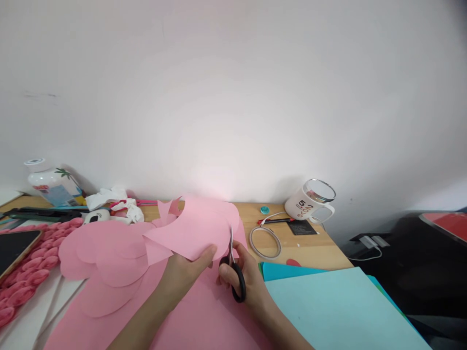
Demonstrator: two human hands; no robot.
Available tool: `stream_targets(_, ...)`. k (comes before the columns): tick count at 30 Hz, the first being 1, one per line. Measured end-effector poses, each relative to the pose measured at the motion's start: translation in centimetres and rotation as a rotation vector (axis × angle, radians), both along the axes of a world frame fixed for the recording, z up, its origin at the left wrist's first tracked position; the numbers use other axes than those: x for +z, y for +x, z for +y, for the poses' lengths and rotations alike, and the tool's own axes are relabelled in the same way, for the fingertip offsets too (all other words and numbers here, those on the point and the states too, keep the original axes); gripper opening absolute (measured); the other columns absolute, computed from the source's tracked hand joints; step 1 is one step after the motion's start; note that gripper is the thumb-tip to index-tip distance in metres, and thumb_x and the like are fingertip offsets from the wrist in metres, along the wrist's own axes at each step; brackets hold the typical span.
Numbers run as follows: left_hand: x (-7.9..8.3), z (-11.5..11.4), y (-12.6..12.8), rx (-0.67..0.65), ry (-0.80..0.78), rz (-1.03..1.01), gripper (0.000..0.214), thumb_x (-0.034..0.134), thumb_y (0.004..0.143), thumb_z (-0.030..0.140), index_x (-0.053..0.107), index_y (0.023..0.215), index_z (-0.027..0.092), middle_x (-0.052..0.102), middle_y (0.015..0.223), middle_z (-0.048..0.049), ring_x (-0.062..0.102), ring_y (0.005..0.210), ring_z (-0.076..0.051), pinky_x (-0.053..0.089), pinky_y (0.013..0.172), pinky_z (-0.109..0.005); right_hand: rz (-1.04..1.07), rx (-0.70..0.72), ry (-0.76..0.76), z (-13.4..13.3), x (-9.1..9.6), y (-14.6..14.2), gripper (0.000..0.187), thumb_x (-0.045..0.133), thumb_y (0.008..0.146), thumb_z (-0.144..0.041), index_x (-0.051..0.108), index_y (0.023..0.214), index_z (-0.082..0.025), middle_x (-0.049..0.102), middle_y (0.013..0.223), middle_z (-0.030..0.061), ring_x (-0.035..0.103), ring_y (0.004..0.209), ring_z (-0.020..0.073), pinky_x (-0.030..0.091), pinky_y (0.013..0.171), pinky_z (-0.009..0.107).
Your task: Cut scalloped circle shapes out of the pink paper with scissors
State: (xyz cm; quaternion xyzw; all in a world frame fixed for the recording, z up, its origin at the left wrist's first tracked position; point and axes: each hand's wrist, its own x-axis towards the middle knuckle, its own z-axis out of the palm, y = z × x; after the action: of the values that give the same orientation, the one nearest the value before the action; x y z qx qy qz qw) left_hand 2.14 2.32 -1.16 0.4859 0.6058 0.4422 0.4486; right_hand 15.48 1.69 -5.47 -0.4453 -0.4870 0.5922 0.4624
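My left hand [189,267] pinches the lower edge of a pink paper sheet [197,226], thumb on top. Curved cut-outs and pointed scraps shape that sheet's left side. In my right hand [248,272] is a pair of scissors [239,284] with black handles, its blades pointing up at the sheet's right part. Whether the blades are parted is hard to see. Overlapping round pink paper pieces [116,260] lie to the left of my left hand. Beneath both hands spreads a larger pink sheet [204,321].
To the right lie light blue sheets [339,306], a roll of tape [265,242], a red and black pen [275,220] and a tilted white mug [308,200]. A white bottle [54,184], crumpled tissue [109,197], a phone [16,248] and a pink braided mat [40,262] occupy the left.
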Motion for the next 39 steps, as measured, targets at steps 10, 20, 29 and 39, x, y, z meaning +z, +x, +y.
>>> stream_targets(10,-0.3,0.1,-0.3,-0.027,0.074,-0.085,0.021,0.059,0.067,0.036,0.053,0.056,0.019,0.056,0.051,0.0027,0.056,0.057,-0.017,0.044,0.062,-0.029,-0.003,0.006,-0.011,-0.2,0.2,-0.1,0.044,0.062,0.067,-0.029,0.043,0.104,-0.015,0.047,0.043,-0.0094,0.05,0.043,0.0117,0.038,0.043,0.021)
stream_targets(20,0.3,0.3,-0.4,-0.032,0.107,-0.053,0.023,0.061,0.069,0.038,0.063,0.08,0.017,0.068,0.08,-0.0053,0.063,0.082,-0.023,0.05,0.074,-0.033,0.018,-0.013,-0.046,0.0,-0.1,-0.4,0.051,0.069,0.062,-0.03,0.043,0.105,-0.017,0.049,0.047,-0.0085,0.047,0.044,0.011,0.035,0.043,0.019)
stream_targets(29,1.1,-0.1,0.1,-0.007,0.089,-0.067,0.019,0.061,0.065,0.035,0.06,0.075,0.018,0.068,0.08,-0.0046,0.062,0.086,-0.023,0.048,0.08,-0.034,0.152,0.051,-0.016,0.0,0.5,0.1,0.057,0.074,0.062,-0.023,0.039,0.107,-0.017,0.051,0.058,-0.0066,0.038,0.053,0.0082,0.028,0.047,0.018)
stream_targets(39,1.1,0.1,-0.2,-0.044,0.132,-0.084,0.018,0.06,0.066,0.032,0.058,0.077,0.019,0.063,0.064,0.0006,0.06,0.061,-0.018,0.05,0.064,-0.032,0.103,0.102,-0.002,-0.1,0.9,0.1,0.058,0.074,0.063,-0.026,0.037,0.108,-0.016,0.049,0.059,-0.0063,0.036,0.053,0.0083,0.027,0.047,0.019)
